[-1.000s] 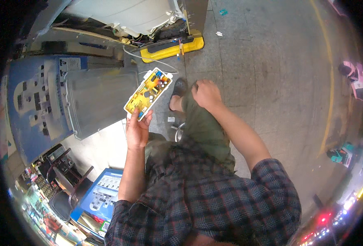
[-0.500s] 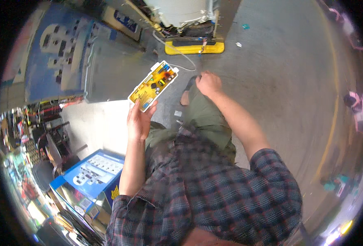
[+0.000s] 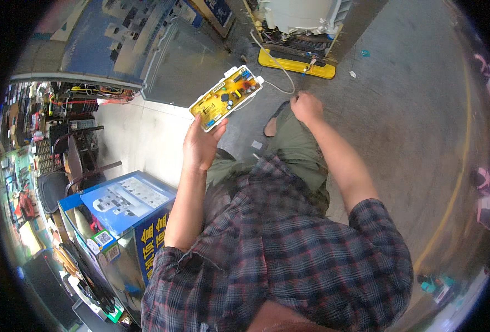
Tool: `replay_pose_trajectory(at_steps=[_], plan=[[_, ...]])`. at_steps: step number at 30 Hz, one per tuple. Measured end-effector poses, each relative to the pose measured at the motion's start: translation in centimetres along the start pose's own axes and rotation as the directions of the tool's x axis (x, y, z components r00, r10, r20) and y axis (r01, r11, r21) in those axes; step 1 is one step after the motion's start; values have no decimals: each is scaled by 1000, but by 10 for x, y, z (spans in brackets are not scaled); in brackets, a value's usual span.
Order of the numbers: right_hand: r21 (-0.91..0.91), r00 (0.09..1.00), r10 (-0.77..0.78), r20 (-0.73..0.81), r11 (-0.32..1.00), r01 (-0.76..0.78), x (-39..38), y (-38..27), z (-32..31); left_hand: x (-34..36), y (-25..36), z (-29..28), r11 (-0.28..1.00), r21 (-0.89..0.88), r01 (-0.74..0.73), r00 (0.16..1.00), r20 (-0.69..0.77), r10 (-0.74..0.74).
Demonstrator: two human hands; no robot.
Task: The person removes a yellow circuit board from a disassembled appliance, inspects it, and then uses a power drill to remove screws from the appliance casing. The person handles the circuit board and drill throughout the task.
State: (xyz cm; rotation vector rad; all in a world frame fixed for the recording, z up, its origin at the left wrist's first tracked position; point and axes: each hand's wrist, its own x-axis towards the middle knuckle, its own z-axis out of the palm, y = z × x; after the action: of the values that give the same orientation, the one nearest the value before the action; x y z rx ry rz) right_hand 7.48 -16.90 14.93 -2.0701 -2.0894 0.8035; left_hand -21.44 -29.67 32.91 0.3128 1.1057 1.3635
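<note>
In my left hand point(image 3: 201, 143) is a circuit board point(image 3: 227, 99) in a shallow white plastic housing. My fingers and thumb grip its near end, and its component side faces up, with yellowish coating and a dark brown patch near the far end. My right hand point(image 3: 307, 108) is closed near my right knee. Whatever its fingers hold, if anything, is hidden. A pale cable point(image 3: 282, 87) curves across the floor between the board and an opened appliance point(image 3: 297, 15) at the far side.
The appliance stands behind a yellow base strip point(image 3: 297, 64). A grey panel point(image 3: 181, 66) leans at the far left. Nearer on the left are a blue printed box point(image 3: 126, 202) and a dark chair point(image 3: 54, 188). Small scraps point(image 3: 353, 74) lie on the floor.
The view has turned, so the appliance and both hands sit farther right in it. The board lies at a flatter angle in my left hand. My right hand stays closed near my knee.
</note>
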Motion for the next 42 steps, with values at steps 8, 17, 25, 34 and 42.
replay_pose_trajectory(at_steps=[8, 17, 25, 34, 42], plan=[[13, 989, -61, -133, 998, 63, -7, 4, 7, -1, 6, -5, 1000, -22, -14, 996, 84, 16], [28, 982, -87, -169, 995, 93, -30, 1, 0, -10, 21, 4, 999, 7, -32, 995, 97, 31], [3, 979, -137, -149, 990, 138, -34, 4, 6, -9, 31, 3, 999, 16, -38, 989, 146, 35], [-117, 846, -519, 120, 839, 532, -125, -12, -30, -4, 30, 1, 998, 3, -57, 996, 66, 56], [640, 218, -823, -525, -213, 739, -202, -116, -276, -24, 61, 7, 992, 54, -116, 993, 42, 114]])
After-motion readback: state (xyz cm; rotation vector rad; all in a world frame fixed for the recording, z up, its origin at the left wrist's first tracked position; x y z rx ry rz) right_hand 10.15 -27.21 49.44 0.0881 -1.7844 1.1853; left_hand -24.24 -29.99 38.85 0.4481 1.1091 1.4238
